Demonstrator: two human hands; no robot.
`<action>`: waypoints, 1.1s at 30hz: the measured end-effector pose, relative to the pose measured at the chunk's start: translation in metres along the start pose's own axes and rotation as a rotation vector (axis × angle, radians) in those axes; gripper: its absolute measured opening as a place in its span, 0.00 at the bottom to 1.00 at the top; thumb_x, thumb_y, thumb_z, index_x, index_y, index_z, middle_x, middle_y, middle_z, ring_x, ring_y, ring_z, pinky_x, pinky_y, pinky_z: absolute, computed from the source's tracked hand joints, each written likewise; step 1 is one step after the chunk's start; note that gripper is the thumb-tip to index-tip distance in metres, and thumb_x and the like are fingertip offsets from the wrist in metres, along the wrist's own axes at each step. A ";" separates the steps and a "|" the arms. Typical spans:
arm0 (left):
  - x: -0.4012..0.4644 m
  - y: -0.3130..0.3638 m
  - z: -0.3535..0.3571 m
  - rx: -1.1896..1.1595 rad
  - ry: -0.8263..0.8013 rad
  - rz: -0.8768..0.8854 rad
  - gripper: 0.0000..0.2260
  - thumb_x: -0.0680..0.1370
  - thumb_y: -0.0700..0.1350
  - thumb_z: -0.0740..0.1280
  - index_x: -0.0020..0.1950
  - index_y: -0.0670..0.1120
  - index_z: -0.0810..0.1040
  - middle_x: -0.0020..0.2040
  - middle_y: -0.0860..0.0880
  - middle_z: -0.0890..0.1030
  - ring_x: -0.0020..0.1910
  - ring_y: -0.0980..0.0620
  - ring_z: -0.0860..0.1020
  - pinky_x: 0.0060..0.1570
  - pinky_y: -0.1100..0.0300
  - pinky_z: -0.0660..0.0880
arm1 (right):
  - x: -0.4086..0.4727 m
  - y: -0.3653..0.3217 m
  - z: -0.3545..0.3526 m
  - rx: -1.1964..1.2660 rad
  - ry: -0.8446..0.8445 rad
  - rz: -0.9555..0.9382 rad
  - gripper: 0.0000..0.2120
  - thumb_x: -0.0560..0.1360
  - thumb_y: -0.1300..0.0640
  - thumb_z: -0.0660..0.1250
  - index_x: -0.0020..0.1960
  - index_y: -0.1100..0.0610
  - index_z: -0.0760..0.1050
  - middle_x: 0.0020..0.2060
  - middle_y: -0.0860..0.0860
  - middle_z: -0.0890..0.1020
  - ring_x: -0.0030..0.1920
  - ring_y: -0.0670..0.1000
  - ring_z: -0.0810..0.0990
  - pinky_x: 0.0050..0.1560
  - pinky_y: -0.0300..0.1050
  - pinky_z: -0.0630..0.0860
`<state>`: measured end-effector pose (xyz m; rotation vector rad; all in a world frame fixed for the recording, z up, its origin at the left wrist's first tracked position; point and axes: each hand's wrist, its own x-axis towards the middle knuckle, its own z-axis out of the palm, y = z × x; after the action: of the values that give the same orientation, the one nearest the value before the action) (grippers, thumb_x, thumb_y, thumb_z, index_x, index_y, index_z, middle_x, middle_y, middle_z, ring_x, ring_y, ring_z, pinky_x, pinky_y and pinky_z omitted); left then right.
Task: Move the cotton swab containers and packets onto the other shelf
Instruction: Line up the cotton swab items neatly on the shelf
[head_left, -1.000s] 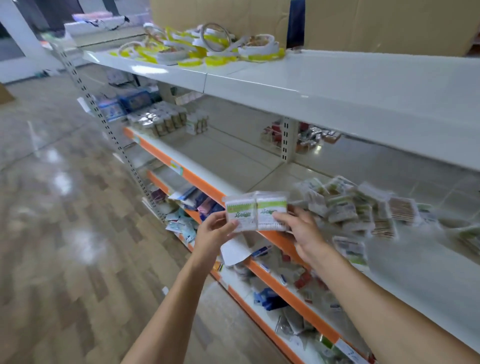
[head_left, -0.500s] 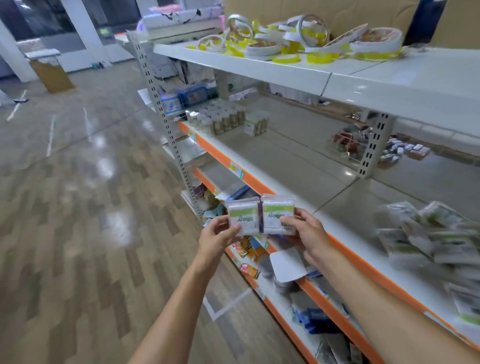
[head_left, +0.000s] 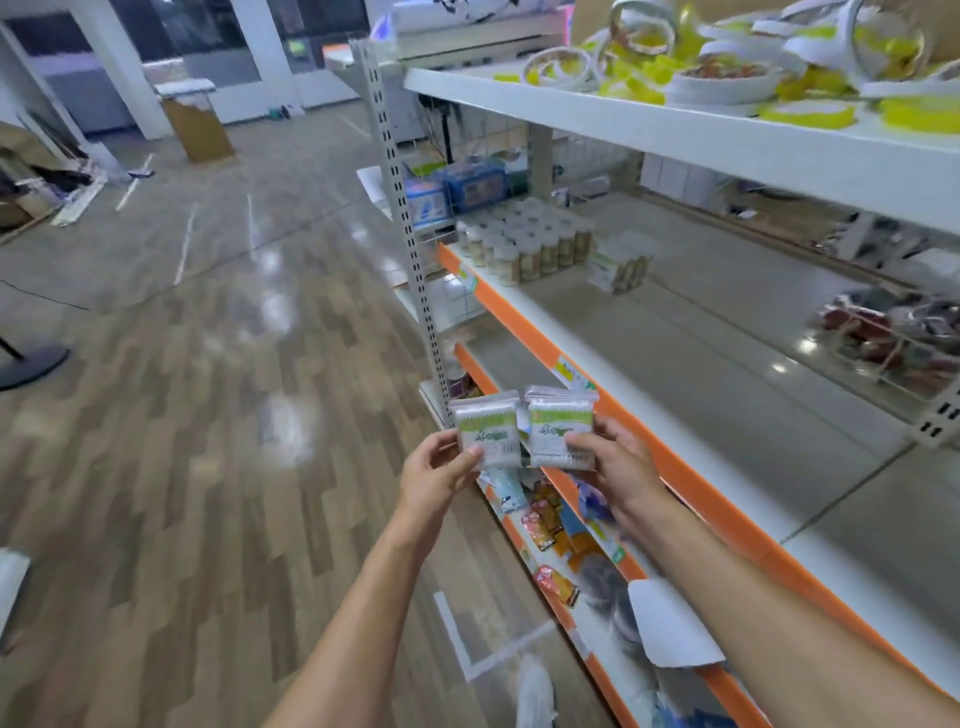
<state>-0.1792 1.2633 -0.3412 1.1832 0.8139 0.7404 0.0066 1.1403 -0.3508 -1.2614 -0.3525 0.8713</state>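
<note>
My left hand (head_left: 436, 478) grips a clear cotton swab packet (head_left: 487, 428) with a green label. A second like packet (head_left: 561, 426) is held in my right hand (head_left: 618, 467). Both packets are side by side in front of the orange edge of the middle shelf (head_left: 675, 353). At that shelf's far left end stand several round cotton swab containers (head_left: 524, 239), with a few boxed swab packs (head_left: 618, 265) beside them.
The upper white shelf (head_left: 675, 130) carries yellow and white tape rolls (head_left: 727, 73). A wire basket of red items (head_left: 898, 332) sits at the middle shelf's right. Lower shelves hold mixed packets (head_left: 550, 525). A perforated upright post (head_left: 410, 228) stands at the shelf's end; wooden floor (head_left: 208, 415) lies to the left.
I have moved left along the shelf with both packets held. The pile of packets at the right has left the view and the round containers are nearer.
</note>
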 end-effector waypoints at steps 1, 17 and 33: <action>0.015 0.004 -0.003 0.003 0.003 0.003 0.13 0.76 0.35 0.72 0.59 0.37 0.78 0.55 0.40 0.84 0.51 0.48 0.83 0.54 0.55 0.81 | 0.016 0.000 0.007 0.000 -0.009 -0.007 0.12 0.72 0.65 0.72 0.54 0.55 0.82 0.51 0.59 0.86 0.46 0.56 0.87 0.39 0.46 0.82; 0.237 0.061 0.025 0.143 -0.115 0.123 0.10 0.74 0.39 0.75 0.56 0.44 0.83 0.48 0.53 0.87 0.47 0.60 0.84 0.44 0.70 0.76 | 0.185 -0.063 0.051 0.020 0.188 -0.063 0.08 0.74 0.65 0.70 0.51 0.55 0.82 0.43 0.52 0.88 0.40 0.49 0.86 0.39 0.43 0.82; 0.417 0.051 0.124 0.530 -0.623 0.243 0.18 0.77 0.48 0.73 0.65 0.44 0.79 0.55 0.53 0.82 0.50 0.61 0.79 0.50 0.74 0.72 | 0.272 -0.069 0.021 0.112 0.793 -0.197 0.11 0.62 0.52 0.73 0.45 0.47 0.86 0.43 0.49 0.88 0.47 0.49 0.85 0.46 0.45 0.79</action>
<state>0.1379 1.5649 -0.3340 1.8881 0.3422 0.3040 0.1930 1.3503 -0.3406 -1.3358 0.2032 0.1758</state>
